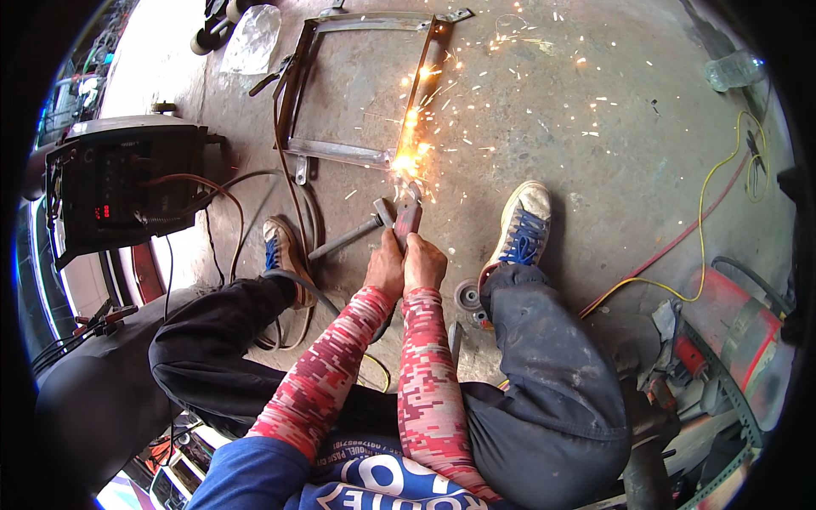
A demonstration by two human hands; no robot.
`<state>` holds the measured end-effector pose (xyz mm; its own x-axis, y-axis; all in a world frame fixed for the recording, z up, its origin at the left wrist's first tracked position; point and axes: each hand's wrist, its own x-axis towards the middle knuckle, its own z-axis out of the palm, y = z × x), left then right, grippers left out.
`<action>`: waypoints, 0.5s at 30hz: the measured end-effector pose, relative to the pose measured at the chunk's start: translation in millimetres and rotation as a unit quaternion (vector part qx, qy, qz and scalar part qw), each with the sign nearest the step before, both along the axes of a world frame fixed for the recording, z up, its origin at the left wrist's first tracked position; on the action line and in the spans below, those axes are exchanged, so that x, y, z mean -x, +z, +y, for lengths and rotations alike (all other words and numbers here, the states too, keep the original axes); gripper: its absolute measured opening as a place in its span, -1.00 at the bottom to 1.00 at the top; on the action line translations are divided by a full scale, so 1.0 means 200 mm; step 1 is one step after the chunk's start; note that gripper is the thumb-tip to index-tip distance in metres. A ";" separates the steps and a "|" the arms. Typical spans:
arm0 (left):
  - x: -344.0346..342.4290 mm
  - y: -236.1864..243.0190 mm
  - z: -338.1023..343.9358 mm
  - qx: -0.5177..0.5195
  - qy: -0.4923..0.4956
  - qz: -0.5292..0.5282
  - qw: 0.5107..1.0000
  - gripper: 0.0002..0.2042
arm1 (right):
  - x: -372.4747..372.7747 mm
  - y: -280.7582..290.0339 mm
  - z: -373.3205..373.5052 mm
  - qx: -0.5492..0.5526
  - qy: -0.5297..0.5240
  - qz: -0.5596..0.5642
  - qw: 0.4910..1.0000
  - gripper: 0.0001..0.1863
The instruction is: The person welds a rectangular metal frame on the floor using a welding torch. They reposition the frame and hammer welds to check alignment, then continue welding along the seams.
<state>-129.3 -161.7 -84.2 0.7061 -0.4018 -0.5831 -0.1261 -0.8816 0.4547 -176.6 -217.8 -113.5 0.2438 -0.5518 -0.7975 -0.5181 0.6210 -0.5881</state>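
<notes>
My left hand (384, 267) and my right hand (425, 264) are side by side, both closed round the handle of a welding electrode holder (409, 216). Its head points away from me at the near right corner of a rectangular steel frame (340, 152) lying on the floor. Bright light and orange sparks burst from that corner and hide the joint and the electrode tip. A ground clamp (275, 77) grips the frame's left bar. Just left of my hands lies a hammer (347, 237) with a long handle.
A welding machine (127, 183) with cables stands at left. An angle grinder (467, 296) lies beside my right shoe (525, 223). A clear plastic bag (253, 38) is at the far left, a plastic bottle (733, 70) at the far right. Yellow and red cords run along the right.
</notes>
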 end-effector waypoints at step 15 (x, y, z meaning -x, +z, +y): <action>0.01 0.03 -0.02 -0.038 0.015 0.010 0.999 -0.44 | 0.01 -0.03 0.01 -0.018 -0.006 -0.008 1.000 -0.56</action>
